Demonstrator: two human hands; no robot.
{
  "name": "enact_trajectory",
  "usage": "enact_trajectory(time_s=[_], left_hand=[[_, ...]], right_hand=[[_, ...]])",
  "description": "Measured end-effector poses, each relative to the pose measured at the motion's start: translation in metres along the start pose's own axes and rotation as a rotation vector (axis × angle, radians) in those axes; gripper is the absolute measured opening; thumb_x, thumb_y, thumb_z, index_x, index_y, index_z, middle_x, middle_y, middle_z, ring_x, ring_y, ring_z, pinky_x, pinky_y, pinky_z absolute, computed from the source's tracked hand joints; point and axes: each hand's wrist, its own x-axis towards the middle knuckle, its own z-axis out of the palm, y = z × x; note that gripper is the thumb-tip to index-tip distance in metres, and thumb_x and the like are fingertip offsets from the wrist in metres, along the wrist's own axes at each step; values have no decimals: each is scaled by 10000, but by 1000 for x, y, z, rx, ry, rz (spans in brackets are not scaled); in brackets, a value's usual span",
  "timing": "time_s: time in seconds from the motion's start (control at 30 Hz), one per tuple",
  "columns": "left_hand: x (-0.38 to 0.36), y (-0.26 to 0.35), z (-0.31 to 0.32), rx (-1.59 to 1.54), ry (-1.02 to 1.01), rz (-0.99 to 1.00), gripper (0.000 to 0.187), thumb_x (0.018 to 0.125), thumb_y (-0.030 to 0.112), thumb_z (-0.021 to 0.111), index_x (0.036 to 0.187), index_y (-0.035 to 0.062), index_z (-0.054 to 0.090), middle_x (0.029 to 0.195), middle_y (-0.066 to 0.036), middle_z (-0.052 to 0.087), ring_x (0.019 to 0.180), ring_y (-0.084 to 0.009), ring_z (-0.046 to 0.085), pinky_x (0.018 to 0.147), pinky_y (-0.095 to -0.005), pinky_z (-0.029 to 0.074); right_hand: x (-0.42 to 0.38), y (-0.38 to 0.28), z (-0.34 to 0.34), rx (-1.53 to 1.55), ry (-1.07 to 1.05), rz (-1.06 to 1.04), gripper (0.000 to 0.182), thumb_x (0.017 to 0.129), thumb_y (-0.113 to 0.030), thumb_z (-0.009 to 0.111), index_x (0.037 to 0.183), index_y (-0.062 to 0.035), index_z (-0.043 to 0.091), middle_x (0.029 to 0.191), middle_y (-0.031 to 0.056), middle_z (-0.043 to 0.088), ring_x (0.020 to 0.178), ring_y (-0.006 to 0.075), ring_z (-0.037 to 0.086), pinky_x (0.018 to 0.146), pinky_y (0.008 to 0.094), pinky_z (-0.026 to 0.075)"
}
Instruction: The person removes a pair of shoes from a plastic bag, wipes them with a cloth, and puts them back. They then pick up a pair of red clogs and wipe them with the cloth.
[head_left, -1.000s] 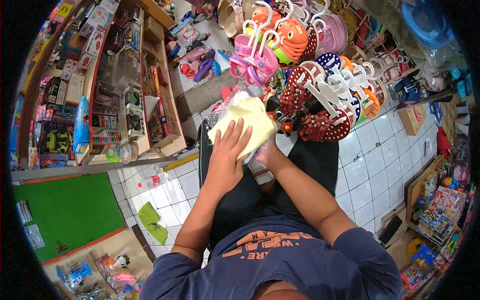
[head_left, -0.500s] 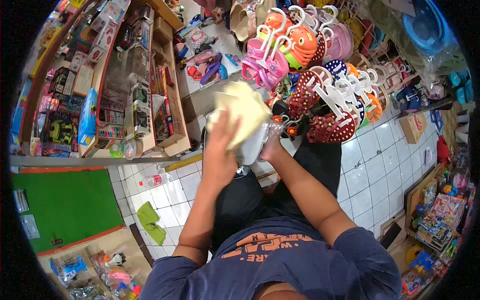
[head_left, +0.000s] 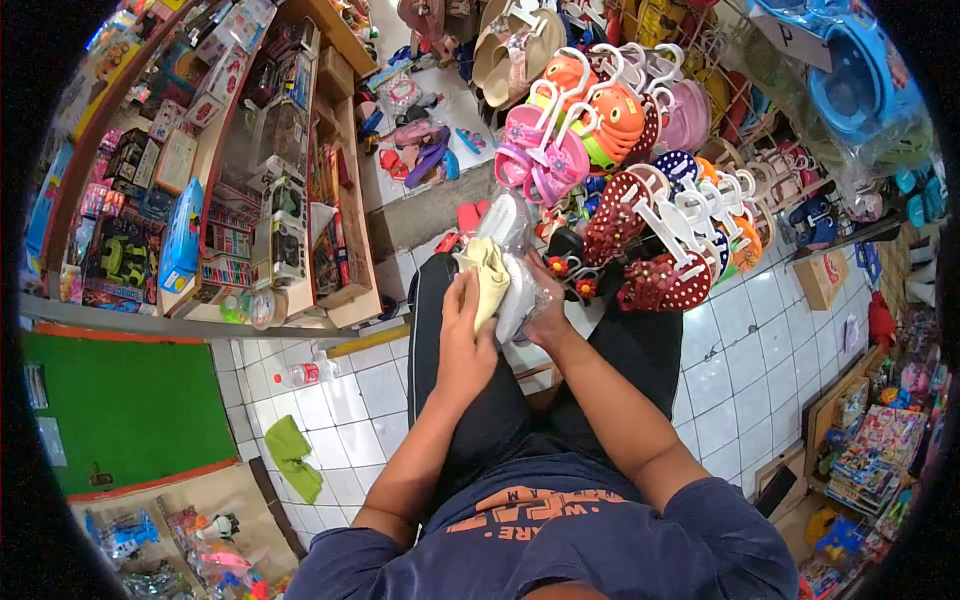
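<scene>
1. the wrapped pale footwear is held between the hands, above the black trousers; its long axis is pointed roughly away from the shirt.
2. its right side is grasped by the right hand, the nearer one; those fingertips are hidden.
3. a yellow cloth, bunched along the footwear's left side, is gripped by the left hand.
4. whitish-grey surfaces are seen through clear, crinkled plastic.
</scene>
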Motion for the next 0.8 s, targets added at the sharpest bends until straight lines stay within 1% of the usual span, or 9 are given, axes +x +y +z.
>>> enact_trajectory(time_s=[0.13,0.2,0.33,0.4,0.47,0.53,0.6,0.67,0.8], left_hand=[[7,14,-13,-42,34,142,616,847,-89,475,1448,47,436,1533,-219,338,1434,-413,291,1176,-507,196],[8,35,-10,95,-102,169,595,854,-71,464,1434,59,456,1532,-224,343,1441,-388,293,1178,-474,208],[-14,13,-6,280,-276,220,719,751,-117,495,1414,161,514,1563,-172,309,1448,-384,276,1157,-583,194],[-24,-7,-17,210,-283,229,690,732,-121,499,1360,156,572,1518,-156,399,1408,-366,367,1145,-582,240],[-25,-20,-38,230,-387,293,661,727,-120,504,1323,149,605,1475,-160,458,1382,-352,412,1146,-577,250],[-21,-27,-61,240,-415,298,623,726,-124,495,1273,136,644,1435,-153,507,1362,-331,447,1151,-575,248],[-15,-35,-77,146,-187,262,593,729,-122,482,1238,121,666,1411,-171,528,1351,-349,460,1153,-570,245],[4,-22,-85,120,-18,296,587,734,-105,463,1243,110,662,1411,-218,513,1356,-395,444,1152,-564,231],[43,20,-75,434,-64,400,609,752,-63,490,1276,200,656,1458,-184,475,1381,-386,409,1150,-617,166]], right_hand=[[-5,-2,6,71,-7,47,466,1015,-233,442,1465,-120,397,1358,96,545,1224,234,554,1040,382,436],[-10,-5,12,29,11,91,528,1001,-422,428,1423,-106,432,1340,121,557,1213,257,562,1058,416,433],[-9,7,-24,340,-282,184,583,961,-513,485,1345,-75,500,1310,131,571,1187,257,577,1024,432,463],[-15,-8,13,-138,167,130,591,954,-531,491,1321,-68,521,1285,141,591,1160,270,598,1022,444,471],[-5,3,-14,18,-10,118,575,987,-519,423,1311,-57,534,1258,137,613,1119,277,622,1015,445,480],[-4,-3,4,-7,195,235,622,946,-602,389,1268,-105,577,1237,108,628,1104,274,624,981,440,499],[4,-13,-2,44,174,311,632,943,-605,376,1254,-99,591,1243,108,629,1102,280,624,985,454,494],[7,-5,-16,363,-382,347,619,980,-562,339,1324,-91,547,1297,111,606,1159,284,602,1022,455,475],[-4,-6,14,38,19,419,602,979,-540,346,1331,-95,546,1273,119,621,1097,273,637,962,430,515]])
